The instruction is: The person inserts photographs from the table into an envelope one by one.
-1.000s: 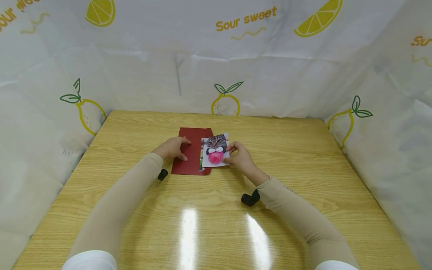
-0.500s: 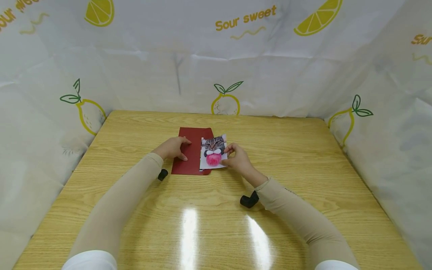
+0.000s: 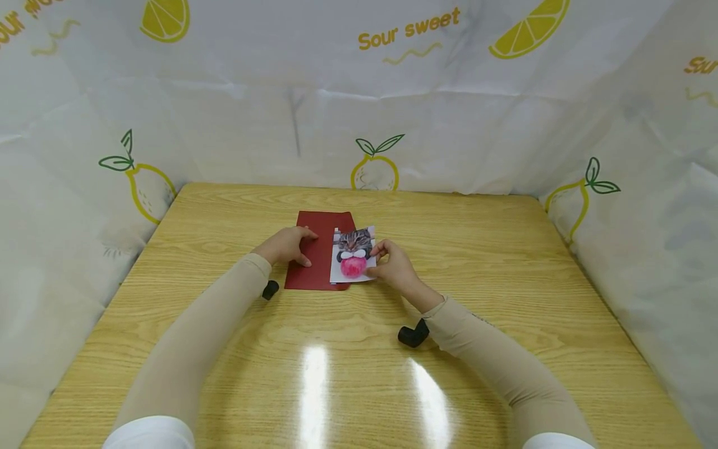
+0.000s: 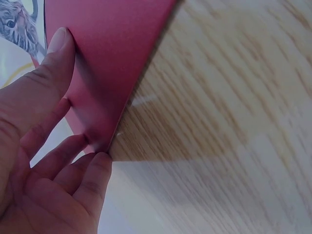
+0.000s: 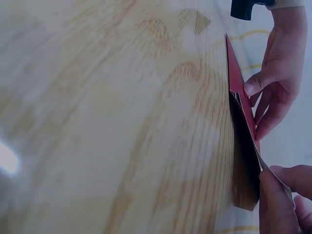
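Observation:
A red envelope (image 3: 314, 273) lies flat on the table. My left hand (image 3: 287, 244) rests on its left part, thumb and fingertips spread and touching the red paper (image 4: 112, 44). At the envelope's right side my right hand (image 3: 395, 267) pinches the right edge of a photo (image 3: 349, 242) of a tabby cat with a pink round shape below its face. The photo lies over the envelope's right part, its right edge tilted up slightly in the right wrist view. A sliver of another picture (image 3: 336, 234) shows under its left edge; the rest is hidden.
The wooden table (image 3: 482, 262) stretches around the envelope on all sides. A white sheet with lemon prints (image 3: 269, 112) hangs behind and at both sides. A black wrist-worn piece (image 3: 413, 333) sits below my right wrist, another (image 3: 270, 289) below my left.
My right hand has moved slightly left with the cat photo, which now covers more of the picture beneath it. My left hand and the envelope have stayed in place.

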`<state>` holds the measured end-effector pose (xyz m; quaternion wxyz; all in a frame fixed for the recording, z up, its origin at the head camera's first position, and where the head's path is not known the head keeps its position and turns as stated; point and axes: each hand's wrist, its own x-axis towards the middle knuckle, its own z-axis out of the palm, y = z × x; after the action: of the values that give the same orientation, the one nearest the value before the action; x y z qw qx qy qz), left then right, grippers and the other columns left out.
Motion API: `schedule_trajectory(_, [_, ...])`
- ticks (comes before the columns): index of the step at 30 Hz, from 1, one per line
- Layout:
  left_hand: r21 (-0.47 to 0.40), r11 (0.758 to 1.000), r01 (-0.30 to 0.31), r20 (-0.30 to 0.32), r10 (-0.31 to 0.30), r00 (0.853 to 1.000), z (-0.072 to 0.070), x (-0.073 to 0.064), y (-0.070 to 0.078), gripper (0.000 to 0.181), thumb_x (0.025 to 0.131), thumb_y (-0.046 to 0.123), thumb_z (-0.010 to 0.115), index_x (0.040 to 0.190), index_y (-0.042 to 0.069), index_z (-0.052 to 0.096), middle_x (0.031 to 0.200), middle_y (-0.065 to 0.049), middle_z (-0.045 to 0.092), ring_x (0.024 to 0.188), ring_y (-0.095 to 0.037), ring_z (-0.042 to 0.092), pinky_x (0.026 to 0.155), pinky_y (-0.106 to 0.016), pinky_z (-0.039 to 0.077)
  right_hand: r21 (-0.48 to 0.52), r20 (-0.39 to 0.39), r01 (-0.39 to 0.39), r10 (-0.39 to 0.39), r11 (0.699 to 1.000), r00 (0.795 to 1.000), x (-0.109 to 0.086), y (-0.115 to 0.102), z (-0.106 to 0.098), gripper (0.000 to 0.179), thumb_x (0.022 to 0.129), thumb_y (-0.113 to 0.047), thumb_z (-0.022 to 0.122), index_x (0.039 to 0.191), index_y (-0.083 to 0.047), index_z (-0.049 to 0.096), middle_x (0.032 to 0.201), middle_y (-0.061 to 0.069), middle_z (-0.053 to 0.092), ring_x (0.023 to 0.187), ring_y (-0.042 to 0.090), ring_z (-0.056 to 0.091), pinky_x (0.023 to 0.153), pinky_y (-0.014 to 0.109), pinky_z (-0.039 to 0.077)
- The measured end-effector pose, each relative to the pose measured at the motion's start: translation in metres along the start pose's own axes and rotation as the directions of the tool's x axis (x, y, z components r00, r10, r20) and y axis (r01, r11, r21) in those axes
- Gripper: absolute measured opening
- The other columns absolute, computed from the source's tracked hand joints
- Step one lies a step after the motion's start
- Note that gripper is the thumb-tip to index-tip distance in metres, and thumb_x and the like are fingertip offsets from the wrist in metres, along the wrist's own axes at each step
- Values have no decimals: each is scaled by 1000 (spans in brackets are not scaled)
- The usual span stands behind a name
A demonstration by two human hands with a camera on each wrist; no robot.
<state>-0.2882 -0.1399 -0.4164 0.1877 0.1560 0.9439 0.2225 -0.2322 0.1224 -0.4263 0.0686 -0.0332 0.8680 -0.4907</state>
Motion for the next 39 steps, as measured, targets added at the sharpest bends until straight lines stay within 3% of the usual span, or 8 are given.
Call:
schedule_trajectory(12, [-33, 999, 31, 14, -30, 999, -1, -1, 2, 69, 81, 13, 79, 143, 8, 48, 157, -17, 28, 145, -34, 25, 116, -44, 32, 13, -19, -10, 11, 1000, 1000, 5, 1, -9, 38, 72, 3, 77, 103, -2, 54, 100, 15, 54, 55, 9, 42, 52, 20, 44])
schedule_trajectory(19, [-19, 1000, 20, 16, -20, 1000, 1, 0, 0, 69, 81, 13, 79, 142, 7, 48, 157, -18, 29, 145, -35, 27, 115, -44, 32, 1, -35, 6, -6, 1000, 999, 11, 1, -9, 37, 75, -1, 77, 102, -6, 53, 98, 9, 51, 52, 9, 38, 53, 22, 42])
schedule_trajectory(25, [-26, 999, 25, 16, -25, 1000, 1, 0, -1, 69, 81, 13, 79, 142, 7, 48, 157, -18, 29, 145, -35, 27, 115, -45, 33, 31, -35, -1, 2, 1000, 999, 16, -2, -8, 37, 75, 2, 76, 102, -5, 52, 96, 8, 50, 53, 9, 43, 55, 21, 49])
schedule_trajectory(39, [-42, 999, 32, 21, -31, 999, 0, -1, 2, 69, 82, 13, 78, 143, 8, 47, 159, -17, 24, 146, -35, 24, 116, -44, 32, -10, -26, 22, -23, 1000, 999, 14, -4, -1, 37, 74, 2, 78, 101, -4, 54, 95, 9, 53, 52, 11, 37, 51, 22, 36])
